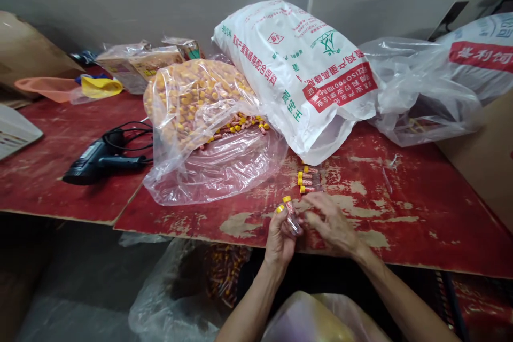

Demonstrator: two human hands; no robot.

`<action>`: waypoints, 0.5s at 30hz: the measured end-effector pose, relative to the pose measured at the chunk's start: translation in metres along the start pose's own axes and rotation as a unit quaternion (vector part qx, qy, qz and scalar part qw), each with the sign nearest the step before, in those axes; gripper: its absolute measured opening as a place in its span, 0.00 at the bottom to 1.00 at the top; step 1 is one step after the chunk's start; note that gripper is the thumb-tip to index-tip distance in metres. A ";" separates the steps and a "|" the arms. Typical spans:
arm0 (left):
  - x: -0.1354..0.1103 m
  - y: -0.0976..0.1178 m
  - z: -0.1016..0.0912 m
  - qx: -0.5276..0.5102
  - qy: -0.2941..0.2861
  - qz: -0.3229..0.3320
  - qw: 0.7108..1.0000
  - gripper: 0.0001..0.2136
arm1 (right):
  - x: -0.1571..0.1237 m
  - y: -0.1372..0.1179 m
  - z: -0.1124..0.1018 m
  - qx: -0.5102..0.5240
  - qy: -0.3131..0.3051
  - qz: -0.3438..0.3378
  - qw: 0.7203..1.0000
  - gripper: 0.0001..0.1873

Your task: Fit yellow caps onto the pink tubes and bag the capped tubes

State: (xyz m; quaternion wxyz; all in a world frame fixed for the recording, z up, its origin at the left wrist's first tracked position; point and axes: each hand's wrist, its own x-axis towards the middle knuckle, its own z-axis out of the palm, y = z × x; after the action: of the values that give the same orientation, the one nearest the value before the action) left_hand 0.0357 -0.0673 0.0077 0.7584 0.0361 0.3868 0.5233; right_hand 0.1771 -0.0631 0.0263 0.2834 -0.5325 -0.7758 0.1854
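Observation:
My left hand is closed around small clear tubes with yellow caps, held above the table's front edge. Two caps show above the fingers. Close beside it on the right, my right hand has its fingers bent toward the tubes; its fingertips are blurred, and whether they hold anything is unclear. Just beyond the hands, several similar yellow-capped tubes lie in a row on the red table. A large clear plastic bag full of such tubes lies farther back on the left, its mouth toward me.
A white printed sack leans over the back of the red table. At left lie a dark heat gun with its cord, an orange scoop and a yellow one. More tubes fill a bag below the table edge.

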 end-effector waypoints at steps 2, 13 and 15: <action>0.001 0.005 -0.005 -0.005 -0.022 -0.029 0.999 0.17 | 0.012 0.019 -0.004 -0.111 0.037 0.027 0.993 0.21; -0.006 0.018 -0.014 -0.036 -0.061 -0.069 0.995 0.15 | 0.027 0.046 0.015 -0.219 -0.076 0.017 0.973 0.10; -0.012 0.017 -0.014 -0.026 -0.018 -0.068 0.997 0.13 | 0.018 0.047 0.019 -0.153 -0.076 0.005 0.985 0.07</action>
State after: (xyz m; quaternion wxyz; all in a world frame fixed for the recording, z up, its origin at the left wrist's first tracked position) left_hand 0.0122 -0.0741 0.0122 0.7997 -0.0004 0.3607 0.4799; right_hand 0.1940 -0.0290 -0.0113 0.1383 -0.5575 -0.8117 0.1055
